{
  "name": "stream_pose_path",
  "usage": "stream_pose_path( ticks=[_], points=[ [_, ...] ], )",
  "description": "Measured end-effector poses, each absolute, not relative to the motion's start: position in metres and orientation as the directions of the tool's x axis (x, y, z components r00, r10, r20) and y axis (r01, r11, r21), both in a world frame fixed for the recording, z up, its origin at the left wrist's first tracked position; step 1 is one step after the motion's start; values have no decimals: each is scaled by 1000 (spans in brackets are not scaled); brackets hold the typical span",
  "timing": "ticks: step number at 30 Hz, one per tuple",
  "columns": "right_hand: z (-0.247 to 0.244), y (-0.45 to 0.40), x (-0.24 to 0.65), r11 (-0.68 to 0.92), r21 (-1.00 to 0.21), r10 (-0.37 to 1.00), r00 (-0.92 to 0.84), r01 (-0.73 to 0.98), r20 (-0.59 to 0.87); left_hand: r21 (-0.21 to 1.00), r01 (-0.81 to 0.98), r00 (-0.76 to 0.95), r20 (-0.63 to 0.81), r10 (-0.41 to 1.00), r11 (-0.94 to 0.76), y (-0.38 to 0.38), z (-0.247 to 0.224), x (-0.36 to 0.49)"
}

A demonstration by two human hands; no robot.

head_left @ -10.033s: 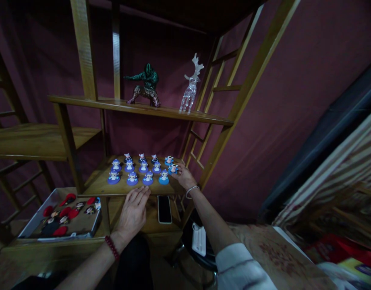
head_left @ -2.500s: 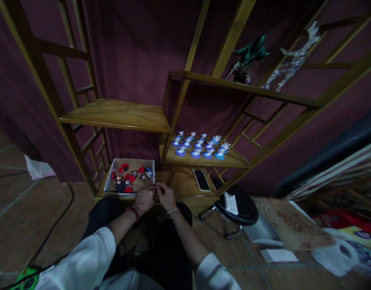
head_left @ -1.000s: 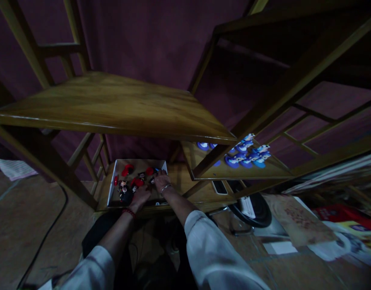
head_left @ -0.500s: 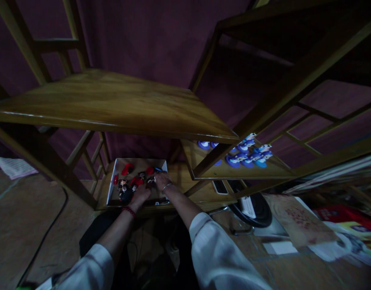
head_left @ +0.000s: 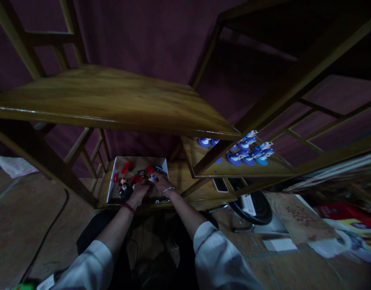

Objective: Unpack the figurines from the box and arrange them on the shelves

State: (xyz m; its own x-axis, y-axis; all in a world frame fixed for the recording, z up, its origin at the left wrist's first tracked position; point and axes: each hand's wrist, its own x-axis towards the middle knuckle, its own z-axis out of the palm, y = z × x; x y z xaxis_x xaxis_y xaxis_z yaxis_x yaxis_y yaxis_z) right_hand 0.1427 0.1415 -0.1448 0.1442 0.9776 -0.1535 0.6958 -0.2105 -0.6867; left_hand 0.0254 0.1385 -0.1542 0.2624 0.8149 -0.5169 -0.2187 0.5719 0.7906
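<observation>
Apparently mid-pickup, right hand [head_left: 160, 182] pinches a blue-and-white figure [head_left: 152, 177] between its fingers inside the box [head_left: 110, 183], left hand [head_left: 138, 194] near it, grip unreadable; next move likely calls for a careful lift.

The low wooden shelf [head_left: 179, 173] carries an open white-sided box [head_left: 111, 182] at the left and a phone [head_left: 220, 185] lying flat farther right, while a higher shelf [head_left: 203, 170] bears small white, purple and blue figurines [head_left: 248, 158] standing close together.
</observation>
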Motion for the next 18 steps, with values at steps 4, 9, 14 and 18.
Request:
stream_pose_path(
  ticks=[4,9,14,18],
  points=[
    [-149,142,146,-230,-763,973,153,604,-172,806,-234,207,-505,838,543,140,-157,29],
    [-151,147,149,-213,-834,977,91,509,-194,802,-227,119,-540,833,552,142,-153,31],
    [-149,149,149,-195,-821,980,66,537,-190,760,-284,134,-572,809,584,143,-151,31],
    [-145,151,149,-193,-764,981,101,616,-166,795,-262,90,-544,834,547,145,-156,30]
  ],
)
